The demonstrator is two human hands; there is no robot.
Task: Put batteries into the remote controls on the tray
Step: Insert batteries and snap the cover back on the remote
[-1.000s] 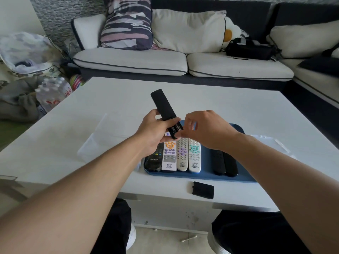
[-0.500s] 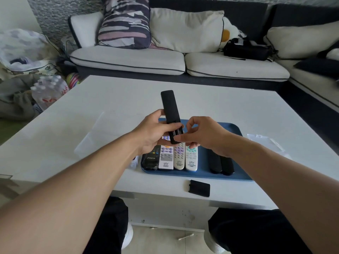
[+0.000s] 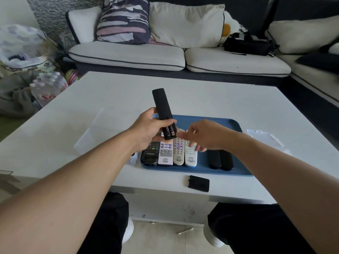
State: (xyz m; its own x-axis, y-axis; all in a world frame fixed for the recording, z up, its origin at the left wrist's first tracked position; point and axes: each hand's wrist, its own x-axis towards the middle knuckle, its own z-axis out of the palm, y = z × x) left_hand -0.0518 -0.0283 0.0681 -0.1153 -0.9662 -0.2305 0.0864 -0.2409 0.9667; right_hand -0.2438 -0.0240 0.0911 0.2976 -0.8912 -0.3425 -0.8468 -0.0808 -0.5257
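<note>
A slim black remote control point(image 3: 162, 105) is being held above the blue tray point(image 3: 236, 123), back side up, its open compartment showing two batteries point(image 3: 170, 130) lying side by side at the near end. Four button-face remotes point(image 3: 171, 153) are lying in a row at the tray's left end, one black, three pale, with two black remotes point(image 3: 221, 159) resting to their right. A black battery cover point(image 3: 199, 183) is lying flat on the bench just in front of the tray.

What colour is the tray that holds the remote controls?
Blue. The tray shows clearly in the head view, the only one.
</note>
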